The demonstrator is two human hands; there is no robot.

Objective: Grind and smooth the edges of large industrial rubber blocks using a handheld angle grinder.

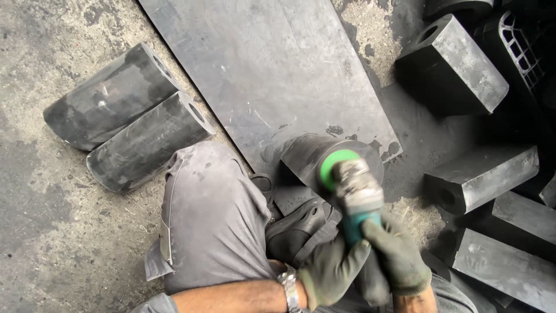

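I grip a handheld grinder with a teal body, dusty grey metal head and green disc guard in both hands. My left hand, in a dark green-grey work glove, is wrapped shut around the lower part of the tool body, with a metal wristwatch on that wrist. My right hand, gloved the same way, is closed over the body just above and at 3 o'clock of the left hand; the two gloves touch. The grinder head points toward 12 o'clock and meets the end face of a black cylindrical rubber block, which lies just beyond my black shoe. Whether the disc is turning, I cannot tell.

The block rests at the near edge of a large flat black rubber sheet, which runs from the centre toward 12 o'clock over the rough concrete floor. My bent knee in grey trousers sits at 9 o'clock of the tool.

At 10 o'clock, two black rubber cylinders with centre holes lie side by side, touching, well apart from my hands. At 2 o'clock stands a black rectangular rubber block with a bore hole. At 3 o'clock and 4 o'clock, several similar black rectangular rubber blocks lie stacked loosely near one another.
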